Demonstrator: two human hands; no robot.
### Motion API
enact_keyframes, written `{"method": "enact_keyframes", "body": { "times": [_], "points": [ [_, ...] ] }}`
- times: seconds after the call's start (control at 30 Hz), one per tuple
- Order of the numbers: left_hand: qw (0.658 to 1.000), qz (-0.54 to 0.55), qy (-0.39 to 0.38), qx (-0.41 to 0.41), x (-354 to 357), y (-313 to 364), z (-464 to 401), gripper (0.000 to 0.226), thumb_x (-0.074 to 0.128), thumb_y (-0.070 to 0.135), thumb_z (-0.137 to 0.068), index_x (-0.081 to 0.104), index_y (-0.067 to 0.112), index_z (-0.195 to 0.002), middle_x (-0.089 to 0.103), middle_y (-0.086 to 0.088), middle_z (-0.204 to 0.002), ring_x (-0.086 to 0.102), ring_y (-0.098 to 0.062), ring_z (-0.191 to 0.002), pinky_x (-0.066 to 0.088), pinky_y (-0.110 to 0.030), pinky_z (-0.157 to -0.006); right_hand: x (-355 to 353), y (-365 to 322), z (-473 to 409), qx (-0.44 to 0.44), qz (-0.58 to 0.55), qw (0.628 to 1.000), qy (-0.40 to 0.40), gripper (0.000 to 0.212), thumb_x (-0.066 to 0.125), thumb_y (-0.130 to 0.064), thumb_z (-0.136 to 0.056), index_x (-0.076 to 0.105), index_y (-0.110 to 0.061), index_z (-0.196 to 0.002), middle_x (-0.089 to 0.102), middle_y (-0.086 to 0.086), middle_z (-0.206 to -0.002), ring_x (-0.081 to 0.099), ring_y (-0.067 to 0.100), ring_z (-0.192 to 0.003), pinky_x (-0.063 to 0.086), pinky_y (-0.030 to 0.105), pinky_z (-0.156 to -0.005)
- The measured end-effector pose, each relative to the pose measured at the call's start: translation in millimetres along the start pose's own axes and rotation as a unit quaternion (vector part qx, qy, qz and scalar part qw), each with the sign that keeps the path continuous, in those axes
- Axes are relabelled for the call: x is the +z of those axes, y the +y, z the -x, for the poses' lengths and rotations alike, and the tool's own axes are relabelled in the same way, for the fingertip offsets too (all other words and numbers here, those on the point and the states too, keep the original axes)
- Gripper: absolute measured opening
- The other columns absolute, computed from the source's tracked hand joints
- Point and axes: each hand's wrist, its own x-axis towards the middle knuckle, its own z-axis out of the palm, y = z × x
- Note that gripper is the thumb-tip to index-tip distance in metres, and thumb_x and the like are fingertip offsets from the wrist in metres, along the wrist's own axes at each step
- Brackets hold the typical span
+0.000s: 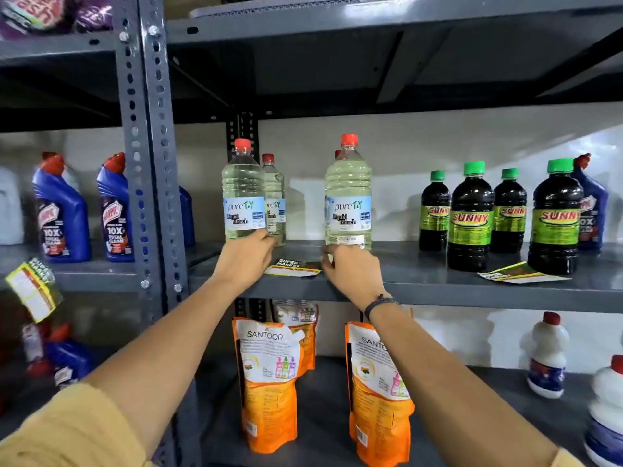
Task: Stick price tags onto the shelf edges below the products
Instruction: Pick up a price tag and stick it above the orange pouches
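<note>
A yellow-and-dark price tag [292, 267] lies flat on the grey middle shelf [438, 291], between two clear liquid bleach bottles [243, 197] [349, 200]. My left hand [247, 256] pinches the tag's left end and my right hand [350, 271] pinches its right end. A second price tag [521, 274] lies on the same shelf in front of the dark Sunny bottles [470, 217]. Another tag [33, 289] hangs from the shelf edge of the neighbouring rack at the left.
Blue toilet-cleaner bottles [64, 214] stand on the left rack. A perforated grey upright [150, 163] divides the racks. Orange Santoor refill pouches [269, 382] and white bottles [546, 355] fill the lower shelf. The upper shelf [371, 18] overhangs the bleach bottles.
</note>
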Motion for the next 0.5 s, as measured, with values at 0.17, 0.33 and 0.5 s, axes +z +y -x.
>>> {"method": "enact_keyframes", "body": {
  "times": [0.17, 0.33, 0.5],
  "points": [
    [0.991, -0.043, -0.124, 0.008, 1, 3, -12, 0.043, 0.047, 0.004, -0.09, 0.05, 0.023, -0.128, 0.062, -0.006, -0.118, 0.06, -0.027, -0.102, 0.047, -0.034, -0.066, -2, -2, -11, 0.009, 0.058, 0.995, -0.083, 0.03, 0.046, -0.032, -0.093, 0.062, -0.008, -0.105, 0.067, 0.016, -0.106, 0.061, 0.036, -0.1, 0.051, 0.04, -0.076],
    [0.98, -0.082, -0.179, 0.032, 4, 6, -19, 0.06, 0.041, -0.009, -0.086, 0.049, 0.03, -0.131, 0.058, -0.009, -0.13, 0.057, -0.031, -0.112, 0.048, -0.038, -0.081, -3, -4, -20, 0.003, 0.082, 0.987, -0.136, 0.03, 0.048, -0.03, -0.092, 0.063, -0.007, -0.105, 0.066, 0.016, -0.11, 0.059, 0.035, -0.103, 0.05, 0.039, -0.08],
    [0.986, -0.054, -0.156, 0.03, 4, 8, -18, 0.037, 0.046, 0.005, -0.09, 0.058, 0.023, -0.119, 0.065, -0.007, -0.115, 0.061, -0.029, -0.101, 0.048, -0.035, -0.075, -1, -5, -20, 0.012, 0.082, 0.989, -0.123, 0.029, 0.05, -0.03, -0.091, 0.063, -0.009, -0.105, 0.067, 0.014, -0.108, 0.061, 0.034, -0.102, 0.051, 0.039, -0.079]
  ]
}}
